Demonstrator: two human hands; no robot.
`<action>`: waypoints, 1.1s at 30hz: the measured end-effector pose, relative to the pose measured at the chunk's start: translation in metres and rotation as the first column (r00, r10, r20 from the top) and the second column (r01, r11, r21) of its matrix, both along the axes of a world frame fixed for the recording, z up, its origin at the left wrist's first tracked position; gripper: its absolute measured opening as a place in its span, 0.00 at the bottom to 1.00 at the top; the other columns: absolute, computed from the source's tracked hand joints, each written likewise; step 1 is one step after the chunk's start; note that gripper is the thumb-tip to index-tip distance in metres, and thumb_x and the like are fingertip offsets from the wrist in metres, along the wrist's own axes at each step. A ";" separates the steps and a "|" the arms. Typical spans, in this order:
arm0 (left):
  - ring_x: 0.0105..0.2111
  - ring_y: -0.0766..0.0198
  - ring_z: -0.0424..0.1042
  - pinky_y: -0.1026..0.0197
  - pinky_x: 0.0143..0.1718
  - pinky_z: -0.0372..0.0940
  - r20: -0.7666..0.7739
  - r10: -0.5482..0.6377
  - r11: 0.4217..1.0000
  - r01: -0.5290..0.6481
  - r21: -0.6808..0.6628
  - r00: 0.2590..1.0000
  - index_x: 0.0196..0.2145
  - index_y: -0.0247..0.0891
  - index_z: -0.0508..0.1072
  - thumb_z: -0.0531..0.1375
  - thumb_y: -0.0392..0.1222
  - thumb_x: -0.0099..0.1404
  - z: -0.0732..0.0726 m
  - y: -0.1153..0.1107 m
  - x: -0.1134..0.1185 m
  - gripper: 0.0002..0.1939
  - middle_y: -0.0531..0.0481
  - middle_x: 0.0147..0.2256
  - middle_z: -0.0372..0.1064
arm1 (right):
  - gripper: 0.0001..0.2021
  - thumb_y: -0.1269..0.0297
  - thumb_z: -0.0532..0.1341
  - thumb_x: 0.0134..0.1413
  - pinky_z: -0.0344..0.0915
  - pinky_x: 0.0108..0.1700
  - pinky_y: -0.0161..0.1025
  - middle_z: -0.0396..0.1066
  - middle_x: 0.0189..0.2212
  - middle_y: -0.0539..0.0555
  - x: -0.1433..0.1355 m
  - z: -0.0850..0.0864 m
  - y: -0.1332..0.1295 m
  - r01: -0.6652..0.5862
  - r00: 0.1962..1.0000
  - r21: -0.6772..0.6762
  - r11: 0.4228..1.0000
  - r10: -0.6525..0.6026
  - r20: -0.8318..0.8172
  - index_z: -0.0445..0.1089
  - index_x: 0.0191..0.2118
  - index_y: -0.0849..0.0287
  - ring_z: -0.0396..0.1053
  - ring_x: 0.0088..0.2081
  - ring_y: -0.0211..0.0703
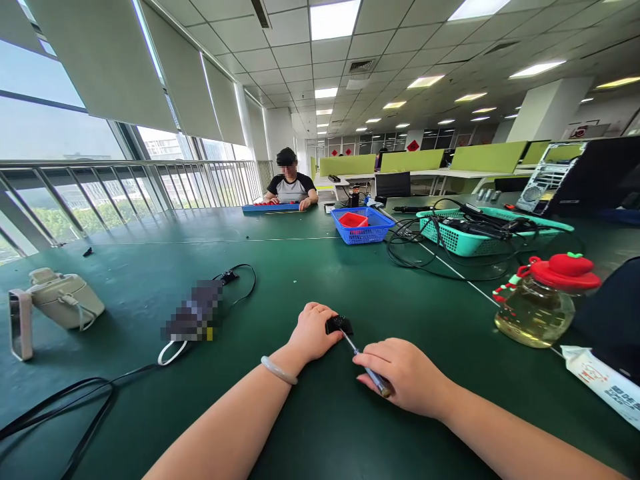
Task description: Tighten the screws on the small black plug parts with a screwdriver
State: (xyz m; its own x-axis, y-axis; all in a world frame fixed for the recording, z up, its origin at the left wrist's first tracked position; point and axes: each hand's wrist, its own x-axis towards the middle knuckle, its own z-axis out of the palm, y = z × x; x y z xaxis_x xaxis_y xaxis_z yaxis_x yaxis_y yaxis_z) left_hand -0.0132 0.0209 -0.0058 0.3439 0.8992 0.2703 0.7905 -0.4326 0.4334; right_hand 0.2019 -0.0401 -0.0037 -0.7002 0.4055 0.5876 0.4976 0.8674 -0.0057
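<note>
My left hand [315,331] grips a small black part [342,325] against the green tabletop, its fingers closed round the left side. What kind of part it is cannot be made out. In my right hand [400,375] is a screwdriver [376,381] with a translucent handle, held slanted between thumb and fingers. Its thin metal shaft points up and left, and the tip meets the black part. A pale bangle circles my left wrist.
Left lie a pixelated dark object [194,310] with a cord and a beige case [65,298]. Rightward stand a red-lidded bottle [537,307], a white packet [605,387], a teal basket [465,245] of cables and a blue basket [363,233]. Across the table sits another person [290,187].
</note>
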 end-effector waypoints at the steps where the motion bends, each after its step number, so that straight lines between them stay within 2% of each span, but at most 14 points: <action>1: 0.53 0.50 0.63 0.48 0.58 0.58 0.001 -0.003 1.000 0.003 -0.002 1.000 0.43 0.41 0.77 0.66 0.45 0.56 0.000 0.000 0.000 0.16 0.47 0.46 0.74 | 0.07 0.65 0.59 0.60 0.58 0.30 0.37 0.74 0.30 0.53 -0.001 0.000 -0.001 0.004 1.000 -0.006 1.000 -0.003 0.028 0.72 0.42 0.58 0.68 0.27 0.40; 10: 0.56 0.49 0.61 0.45 0.58 0.57 0.003 -0.002 1.000 0.002 -0.001 1.000 0.43 0.43 0.76 0.66 0.44 0.56 0.003 -0.004 0.000 0.16 0.47 0.48 0.72 | 0.05 0.65 0.59 0.58 0.56 0.30 0.39 0.72 0.30 0.52 -0.003 0.003 -0.004 0.066 0.986 -0.060 0.996 -0.056 0.155 0.71 0.40 0.57 0.66 0.27 0.40; 22: 0.56 0.49 0.60 0.45 0.58 0.57 -0.015 0.004 1.000 -0.004 -0.014 1.000 0.44 0.42 0.74 0.65 0.45 0.58 0.000 -0.003 0.000 0.15 0.47 0.48 0.72 | 0.05 0.68 0.58 0.57 0.55 0.31 0.38 0.71 0.30 0.51 -0.005 0.004 -0.007 0.152 0.978 -0.095 0.984 -0.135 0.161 0.69 0.39 0.57 0.65 0.26 0.40; 33: 0.56 0.49 0.60 0.45 0.58 0.57 -0.032 -0.005 1.000 0.004 -0.019 0.999 0.44 0.42 0.74 0.64 0.45 0.58 -0.001 -0.002 0.000 0.15 0.47 0.49 0.72 | 0.05 0.69 0.56 0.58 0.56 0.31 0.39 0.71 0.29 0.50 -0.005 0.004 -0.010 0.173 0.973 -0.102 0.980 -0.153 0.173 0.69 0.38 0.56 0.65 0.27 0.39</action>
State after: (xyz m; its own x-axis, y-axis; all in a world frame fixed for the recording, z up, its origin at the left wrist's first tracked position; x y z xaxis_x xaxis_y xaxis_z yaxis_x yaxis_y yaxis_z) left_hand -0.0130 0.0187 -0.0065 0.3565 0.9025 0.2419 0.8022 -0.4283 0.4160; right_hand 0.1966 -0.0496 0.0005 -0.7017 0.5805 0.4130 0.6347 0.7727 -0.0078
